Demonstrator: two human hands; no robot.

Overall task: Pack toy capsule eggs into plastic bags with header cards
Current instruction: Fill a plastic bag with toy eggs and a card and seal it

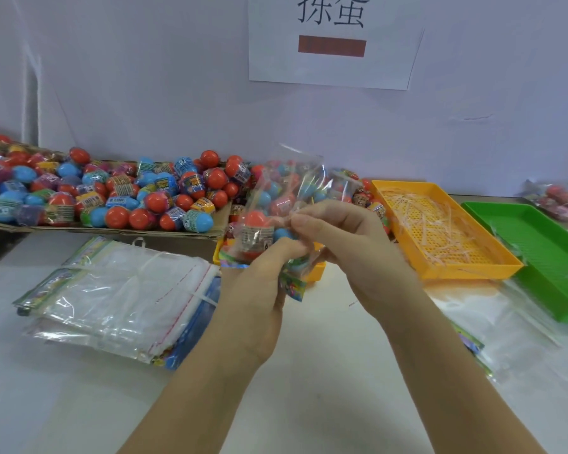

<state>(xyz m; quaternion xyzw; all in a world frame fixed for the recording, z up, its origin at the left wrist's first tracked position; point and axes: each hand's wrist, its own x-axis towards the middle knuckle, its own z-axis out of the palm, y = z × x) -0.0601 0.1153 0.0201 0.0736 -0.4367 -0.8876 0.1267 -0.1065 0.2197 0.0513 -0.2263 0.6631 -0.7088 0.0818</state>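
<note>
A clear bag (286, 181) was held up over the white table (309, 371). The left hand (263, 273) had its grip curled tight round the bottom of the bag, by the bright header card (294, 286). The right hand (338, 234) had its grip pinched on the plastic. A red egg (255, 221) sat inside the bag. Behind it lay a big pile of eggs (112, 191). A stack of empty bags (122, 290) lay on the left and an orange tray (440, 270) on the right.

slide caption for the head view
Left hand and right hand grip a clear bag of capsule eggs, loose eggs piled behind.
</note>
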